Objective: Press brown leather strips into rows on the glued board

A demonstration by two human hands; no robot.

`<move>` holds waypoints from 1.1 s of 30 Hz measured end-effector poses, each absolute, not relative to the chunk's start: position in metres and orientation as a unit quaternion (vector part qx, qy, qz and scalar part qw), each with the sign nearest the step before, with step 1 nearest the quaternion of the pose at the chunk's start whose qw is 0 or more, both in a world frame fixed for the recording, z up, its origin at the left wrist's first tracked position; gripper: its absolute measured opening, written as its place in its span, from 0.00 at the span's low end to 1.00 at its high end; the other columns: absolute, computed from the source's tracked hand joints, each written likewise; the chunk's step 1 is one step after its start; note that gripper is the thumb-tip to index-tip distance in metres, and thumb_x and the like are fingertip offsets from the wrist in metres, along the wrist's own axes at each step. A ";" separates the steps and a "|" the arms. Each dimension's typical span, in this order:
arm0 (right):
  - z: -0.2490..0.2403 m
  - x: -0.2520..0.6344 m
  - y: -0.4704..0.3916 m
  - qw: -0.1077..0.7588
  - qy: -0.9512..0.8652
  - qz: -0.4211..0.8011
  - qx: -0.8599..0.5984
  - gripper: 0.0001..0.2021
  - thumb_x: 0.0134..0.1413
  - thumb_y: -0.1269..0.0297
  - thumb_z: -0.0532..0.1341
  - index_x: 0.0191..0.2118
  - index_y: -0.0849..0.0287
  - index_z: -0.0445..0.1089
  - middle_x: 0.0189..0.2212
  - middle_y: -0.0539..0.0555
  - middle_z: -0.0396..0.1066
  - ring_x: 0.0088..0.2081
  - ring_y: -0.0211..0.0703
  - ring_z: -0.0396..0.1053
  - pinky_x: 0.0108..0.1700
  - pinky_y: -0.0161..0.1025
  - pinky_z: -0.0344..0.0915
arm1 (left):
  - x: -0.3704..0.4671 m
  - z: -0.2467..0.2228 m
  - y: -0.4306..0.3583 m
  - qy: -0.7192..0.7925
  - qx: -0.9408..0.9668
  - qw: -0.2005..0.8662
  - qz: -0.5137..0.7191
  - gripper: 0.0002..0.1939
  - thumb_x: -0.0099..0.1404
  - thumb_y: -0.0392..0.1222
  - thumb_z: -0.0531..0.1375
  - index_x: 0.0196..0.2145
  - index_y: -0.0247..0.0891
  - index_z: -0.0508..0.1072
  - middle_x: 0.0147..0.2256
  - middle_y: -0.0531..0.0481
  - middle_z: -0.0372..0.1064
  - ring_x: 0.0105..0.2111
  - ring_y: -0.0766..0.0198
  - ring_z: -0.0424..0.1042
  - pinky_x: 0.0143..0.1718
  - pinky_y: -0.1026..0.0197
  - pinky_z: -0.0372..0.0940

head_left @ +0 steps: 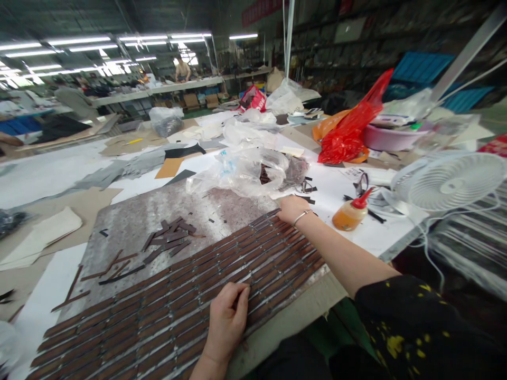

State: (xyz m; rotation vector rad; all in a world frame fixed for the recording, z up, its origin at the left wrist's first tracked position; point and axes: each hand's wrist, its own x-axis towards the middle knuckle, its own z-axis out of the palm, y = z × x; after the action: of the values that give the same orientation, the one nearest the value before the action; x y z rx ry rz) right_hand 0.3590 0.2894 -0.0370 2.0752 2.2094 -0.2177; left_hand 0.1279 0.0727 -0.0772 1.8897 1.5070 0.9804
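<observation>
Rows of brown strips [158, 306] lie side by side across a grey board [130, 221] on the table. My left hand [229, 314] rests on the near part of the rows, its fingers curled together; what they pinch, if anything, is too small to name. At the far right end of the top row, my right hand [292, 209], with a bracelet at the wrist, has its fingers closed at the strip ends; their tips are hidden. A pile of loose dark strips [168, 240] lies on the board beyond the rows, with thinner brown strips [106, 266] to its left.
Clear plastic bags [241, 171] lie behind the board. To the right are a glue bottle [350, 215] with a red nozzle, a white fan [451, 182], a red bag [348, 134] and a pink basin [392, 138]. A person [182, 70] is at a far table.
</observation>
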 end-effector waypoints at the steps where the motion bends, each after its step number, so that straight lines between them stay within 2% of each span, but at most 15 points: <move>1: -0.036 0.364 0.289 0.048 0.724 -0.074 0.684 0.16 0.47 0.56 0.60 0.39 0.60 0.75 0.37 0.63 0.74 0.39 0.51 0.71 0.38 0.38 0.65 | 0.128 -0.078 0.073 0.557 0.699 0.264 0.363 0.08 0.64 0.38 0.54 0.33 0.38 0.73 0.28 0.50 0.69 0.30 0.65 0.69 0.33 0.64 0.64; 4: -0.036 0.384 0.292 -0.003 0.704 -0.096 0.704 0.19 0.48 0.48 0.59 0.38 0.57 0.75 0.36 0.57 0.74 0.38 0.47 0.71 0.38 0.37 0.64 | 0.127 -0.079 0.073 0.553 0.699 0.264 0.368 0.07 0.64 0.38 0.54 0.33 0.38 0.72 0.28 0.50 0.69 0.30 0.65 0.69 0.33 0.64 0.64; 7: -0.043 0.404 0.293 -0.091 0.681 -0.111 0.718 0.17 0.52 0.53 0.57 0.42 0.58 0.73 0.38 0.55 0.74 0.40 0.45 0.70 0.41 0.36 0.63 | 0.127 -0.080 0.074 0.545 0.701 0.264 0.375 0.07 0.64 0.38 0.54 0.33 0.38 0.72 0.29 0.50 0.69 0.30 0.65 0.69 0.33 0.64 0.65; 9: -0.049 0.410 0.290 -0.110 0.690 -0.136 0.703 0.15 0.54 0.56 0.56 0.41 0.58 0.74 0.38 0.53 0.74 0.40 0.43 0.69 0.42 0.35 0.62 | 0.127 -0.080 0.074 0.543 0.702 0.265 0.378 0.07 0.64 0.38 0.54 0.33 0.38 0.72 0.29 0.49 0.69 0.31 0.65 0.70 0.34 0.64 0.65; 13: -0.060 0.407 0.283 -0.104 0.708 -0.184 0.674 0.13 0.55 0.55 0.56 0.38 0.54 0.76 0.34 0.49 0.75 0.37 0.40 0.70 0.38 0.31 0.62 | 0.128 -0.078 0.075 0.544 0.699 0.267 0.381 0.07 0.64 0.38 0.54 0.33 0.38 0.73 0.29 0.49 0.69 0.31 0.65 0.70 0.33 0.64 0.65; 18: -0.064 0.400 0.284 -0.094 0.701 -0.194 0.679 0.12 0.52 0.55 0.59 0.32 0.55 0.76 0.30 0.49 0.75 0.34 0.41 0.70 0.36 0.33 0.62 | 0.128 -0.077 0.074 0.544 0.696 0.265 0.385 0.08 0.64 0.40 0.54 0.33 0.38 0.73 0.29 0.49 0.70 0.31 0.64 0.70 0.33 0.64 0.65; 24: -0.072 0.404 0.288 -0.089 0.672 -0.201 0.707 0.11 0.51 0.57 0.60 0.37 0.56 0.75 0.31 0.50 0.74 0.33 0.39 0.70 0.34 0.31 0.62 | 0.133 -0.078 0.074 0.553 0.676 0.263 0.411 0.09 0.64 0.41 0.54 0.32 0.38 0.73 0.27 0.49 0.69 0.29 0.64 0.69 0.32 0.64 0.65; 28: -0.074 0.406 0.287 -0.083 0.677 -0.201 0.703 0.11 0.52 0.55 0.59 0.31 0.56 0.75 0.29 0.49 0.74 0.33 0.39 0.69 0.33 0.31 0.60 | 0.134 -0.078 0.074 0.555 0.671 0.258 0.418 0.09 0.64 0.42 0.54 0.31 0.38 0.73 0.27 0.49 0.69 0.29 0.65 0.69 0.31 0.64 0.65; 33: -0.071 0.401 0.281 -0.088 0.699 -0.157 0.692 0.11 0.55 0.58 0.57 0.32 0.57 0.73 0.31 0.51 0.73 0.34 0.39 0.68 0.34 0.32 0.58 | 0.131 -0.077 0.074 0.551 0.690 0.258 0.391 0.10 0.65 0.41 0.54 0.32 0.39 0.73 0.27 0.49 0.69 0.29 0.65 0.69 0.32 0.64 0.65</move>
State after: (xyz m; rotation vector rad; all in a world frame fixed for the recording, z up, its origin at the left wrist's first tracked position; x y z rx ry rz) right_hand 0.4008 0.2811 -0.0711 2.3051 2.3294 -0.5224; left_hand 0.1313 0.0745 -0.0767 1.8717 1.4944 1.0590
